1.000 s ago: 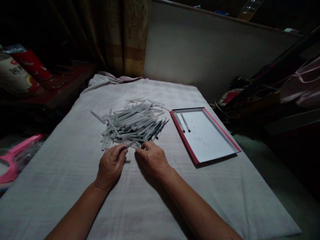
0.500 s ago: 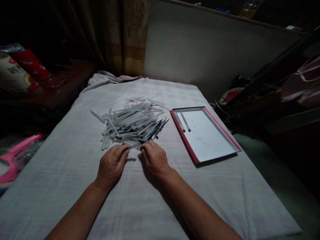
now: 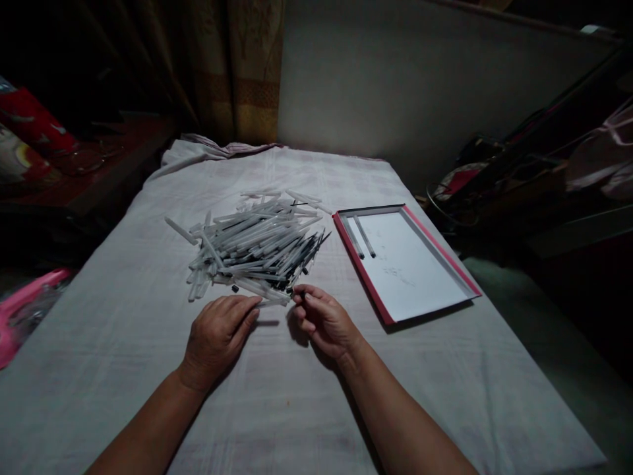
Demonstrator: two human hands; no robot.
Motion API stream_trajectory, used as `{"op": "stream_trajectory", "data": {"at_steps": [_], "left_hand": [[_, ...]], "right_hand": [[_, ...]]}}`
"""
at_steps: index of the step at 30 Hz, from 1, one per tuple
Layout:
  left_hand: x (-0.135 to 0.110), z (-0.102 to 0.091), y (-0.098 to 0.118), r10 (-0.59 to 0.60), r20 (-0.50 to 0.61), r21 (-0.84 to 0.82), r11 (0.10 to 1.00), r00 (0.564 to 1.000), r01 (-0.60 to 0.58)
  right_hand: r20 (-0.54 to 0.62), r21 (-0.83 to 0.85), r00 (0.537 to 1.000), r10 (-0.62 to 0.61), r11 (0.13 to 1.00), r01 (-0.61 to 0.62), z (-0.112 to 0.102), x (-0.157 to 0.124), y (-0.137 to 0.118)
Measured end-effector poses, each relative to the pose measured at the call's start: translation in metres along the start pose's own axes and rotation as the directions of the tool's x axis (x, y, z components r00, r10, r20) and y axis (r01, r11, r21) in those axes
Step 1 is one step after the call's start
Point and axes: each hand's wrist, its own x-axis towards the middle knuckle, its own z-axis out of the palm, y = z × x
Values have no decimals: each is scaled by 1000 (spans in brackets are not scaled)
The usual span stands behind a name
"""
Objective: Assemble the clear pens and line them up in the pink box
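A heap of several thin grey-white pens (image 3: 252, 244) lies on a pale cloth-covered table (image 3: 297, 382). My left hand (image 3: 217, 336) rests palm down just below the heap, its fingertips at one pen (image 3: 270, 303) at the heap's near edge. My right hand (image 3: 324, 320) is curled beside it, thumb and fingers pinched at the other end of that pen. To the right lies a shallow white tray with a red rim (image 3: 368, 290); two pens (image 3: 360, 236) lie side by side at its far left.
A patterned curtain (image 3: 247, 72) and a light wall (image 3: 395, 92) stand behind the table. Red packages (image 3: 30, 125) sit on a dark shelf at left, a pink object (image 3: 24, 303) below it. Dark clutter (image 3: 534, 171) fills the right side.
My right hand has turned and curled, pinching the pen's end. My left hand has flattened. The view has shifted slightly.
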Motion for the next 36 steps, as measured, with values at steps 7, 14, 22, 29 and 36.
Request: {"op": "stream_trajectory", "data": {"at_steps": [7, 14, 22, 29, 36], "left_hand": [[26, 9, 0, 55, -40, -3, 998, 998, -55], [25, 14, -3, 84, -21, -53, 995, 996, -85], [22, 12, -7, 55, -16, -80, 995, 998, -56], [19, 13, -5, 42, -13, -64, 997, 999, -43], [20, 12, -5, 53, -10, -47, 997, 999, -53]], "right_hand": [[39, 72, 996, 80, 994, -83, -6, 7, -12], [-106, -138, 983, -151, 981, 136, -10, 18, -12], [-64, -562, 927, -369, 781, 272, -7, 15, 1], [-31, -613, 923, -383, 737, 285, -4, 12, 1], [-34, -629, 916, -400, 720, 291, -6, 12, 4]]}}
